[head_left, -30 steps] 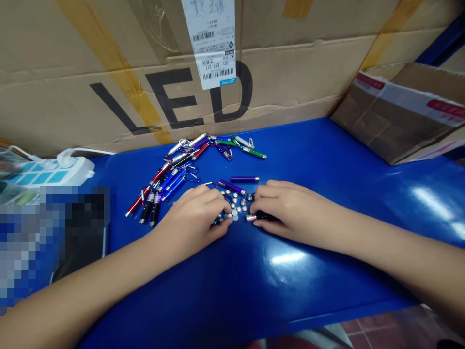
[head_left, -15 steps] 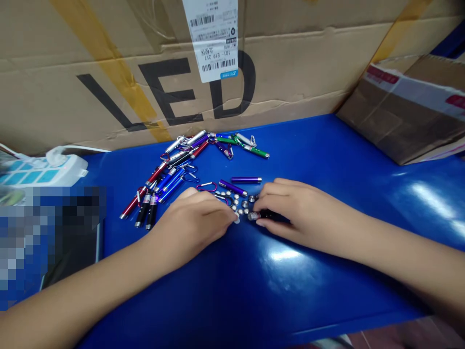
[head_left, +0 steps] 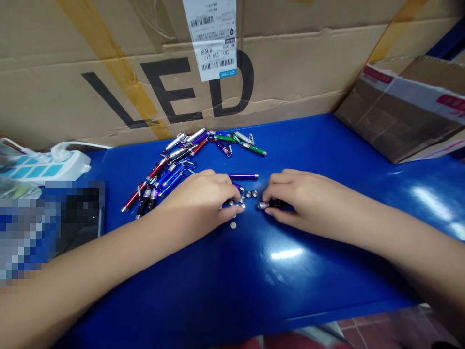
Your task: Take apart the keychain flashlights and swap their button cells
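Note:
My right hand (head_left: pixel 294 196) is closed around a small black penlight (head_left: pixel 263 206), its silver end pointing left out of my fingers. Opposite it, my left hand (head_left: pixel 207 196) reaches over a little group of button cells (head_left: pixel 231 203), thumb and forefinger apart. Its palm hides part of that group. Silver end caps (head_left: pixel 248 194) lie between the two hands. One button cell (head_left: pixel 233 225) sits by itself below my left thumb. Just beyond my left fingers a purple tube (head_left: pixel 244 177) lies flat, and another purple tube is mostly covered by the hand.
Several coloured penlights with carabiner clips (head_left: pixel 170 169) form a curved pile on the blue table (head_left: pixel 218 291). Behind stands a large carton (head_left: pixel 290 43) marked LED. A smaller box (head_left: pixel 395 111) is at the right, a white power strip (head_left: pixel 65 165) at the left.
My left hand has moved forward over the button cells, and its thumb and forefinger have parted. One cell now lies apart from the others. My right hand still holds the black penlight, slightly farther right.

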Tool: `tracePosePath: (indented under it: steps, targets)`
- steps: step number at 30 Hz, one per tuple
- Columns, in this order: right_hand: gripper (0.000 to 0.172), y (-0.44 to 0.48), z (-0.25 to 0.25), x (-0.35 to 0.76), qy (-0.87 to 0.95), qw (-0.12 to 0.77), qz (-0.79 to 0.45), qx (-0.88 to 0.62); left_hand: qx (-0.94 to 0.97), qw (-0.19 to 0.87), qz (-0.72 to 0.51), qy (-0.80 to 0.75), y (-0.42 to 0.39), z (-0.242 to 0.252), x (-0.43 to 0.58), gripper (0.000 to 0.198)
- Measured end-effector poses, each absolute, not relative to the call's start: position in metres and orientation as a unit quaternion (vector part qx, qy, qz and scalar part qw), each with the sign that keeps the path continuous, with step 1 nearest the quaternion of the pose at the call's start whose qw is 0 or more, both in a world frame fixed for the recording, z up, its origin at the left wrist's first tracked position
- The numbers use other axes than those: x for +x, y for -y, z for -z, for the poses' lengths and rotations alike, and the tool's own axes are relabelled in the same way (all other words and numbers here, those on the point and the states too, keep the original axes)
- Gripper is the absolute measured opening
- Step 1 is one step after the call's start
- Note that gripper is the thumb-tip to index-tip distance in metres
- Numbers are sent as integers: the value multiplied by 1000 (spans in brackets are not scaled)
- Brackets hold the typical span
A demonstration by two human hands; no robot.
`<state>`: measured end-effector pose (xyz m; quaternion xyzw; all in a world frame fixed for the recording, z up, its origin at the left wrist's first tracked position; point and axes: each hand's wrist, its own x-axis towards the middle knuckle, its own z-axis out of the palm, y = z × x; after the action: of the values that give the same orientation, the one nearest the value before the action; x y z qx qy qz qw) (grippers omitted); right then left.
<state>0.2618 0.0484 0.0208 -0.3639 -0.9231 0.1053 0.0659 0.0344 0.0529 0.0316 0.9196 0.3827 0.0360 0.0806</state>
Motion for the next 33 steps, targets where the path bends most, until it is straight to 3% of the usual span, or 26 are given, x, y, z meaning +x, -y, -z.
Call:
tracePosePath:
  steps: [4, 7, 11, 15, 18, 20, 24, 33]
  targets:
    - [12, -48, -19, 263, 923, 44, -90, -372, 905, 55, 88, -413, -56, -36, 52, 20]
    - [13, -47, -16, 260, 924, 42, -70, -373, 901, 59, 106, -417, -55, -36, 58, 16]
    - [17, -45, -16, 258, 925, 43, -38, -375, 897, 83, 59, -429, -55, -37, 56, 13]
    - [19, -41, -17, 254, 924, 64, -18, -377, 882, 141, -65, -444, -49, -38, 36, 2]
    - [20, -38, -16, 247, 922, 104, -27, -373, 902, 148, -148, -377, -34, -36, 16, 9]
    - [19, -36, -14, 242, 921, 124, -38, -368, 910, 142, -140, -363, -23, -32, 5, 16]
    - [17, -37, -7, 237, 919, 118, -46, -372, 948, 36, -132, -288, -8, -23, -6, 32]
    - [11, -42, -5, 231, 910, 124, -103, -381, 952, 50, -153, -259, -8, -14, -7, 21]
